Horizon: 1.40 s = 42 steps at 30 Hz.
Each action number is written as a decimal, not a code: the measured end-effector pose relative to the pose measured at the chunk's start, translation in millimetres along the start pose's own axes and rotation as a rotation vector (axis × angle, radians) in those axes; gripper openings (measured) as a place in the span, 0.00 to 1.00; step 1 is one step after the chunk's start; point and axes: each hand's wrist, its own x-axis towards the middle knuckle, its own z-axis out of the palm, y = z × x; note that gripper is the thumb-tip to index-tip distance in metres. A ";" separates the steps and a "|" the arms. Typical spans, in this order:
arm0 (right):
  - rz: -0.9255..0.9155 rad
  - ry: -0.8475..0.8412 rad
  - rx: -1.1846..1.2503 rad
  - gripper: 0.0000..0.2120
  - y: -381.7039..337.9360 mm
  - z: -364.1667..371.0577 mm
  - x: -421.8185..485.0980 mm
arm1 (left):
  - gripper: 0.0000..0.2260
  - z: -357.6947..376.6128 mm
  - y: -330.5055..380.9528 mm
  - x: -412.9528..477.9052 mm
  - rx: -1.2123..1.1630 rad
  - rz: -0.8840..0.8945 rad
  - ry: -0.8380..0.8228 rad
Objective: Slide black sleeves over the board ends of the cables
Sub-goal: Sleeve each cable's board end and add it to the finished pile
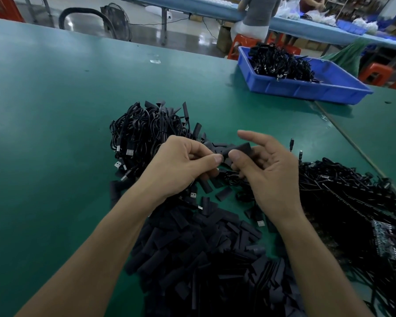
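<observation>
Materials and finishes on the counter [55,110].
The counter's covering is a smooth, matt green mat with faint scuffs. The black sleeves [192,259] are flat, matt, soft-looking plastic tubing that reflects almost no light. The cables [142,126] have glossy black plastic jackets; their USB plugs [129,152] end in bright bare-metal shells. The tray [306,90] is smooth blue moulded plastic with a slight sheen. The floor [82,21] beyond is polished and reflective.
</observation>
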 end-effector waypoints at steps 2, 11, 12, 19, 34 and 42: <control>0.000 0.112 0.002 0.15 0.6 4.6 -2.1 | 0.06 2.8 -1.9 0.1 0.001 0.034 0.011; 0.031 0.325 0.197 0.20 2.6 33.7 -13.3 | 0.04 19.7 -3.4 -3.9 -0.006 0.139 0.133; 0.038 0.328 0.225 0.21 2.6 35.1 -14.0 | 0.04 21.4 -3.6 -4.2 -0.007 0.148 0.149; 0.051 0.289 0.313 0.21 3.2 37.0 -13.1 | 0.05 27.3 -4.1 -5.4 0.022 0.190 0.205; 0.095 0.277 0.286 0.15 -11.2 18.0 1.8 | 0.02 26.9 6.4 -10.4 0.128 0.209 0.182; 0.198 0.402 0.762 0.12 -28.0 -5.3 18.3 | 0.12 21.0 3.2 -7.2 0.472 0.205 0.009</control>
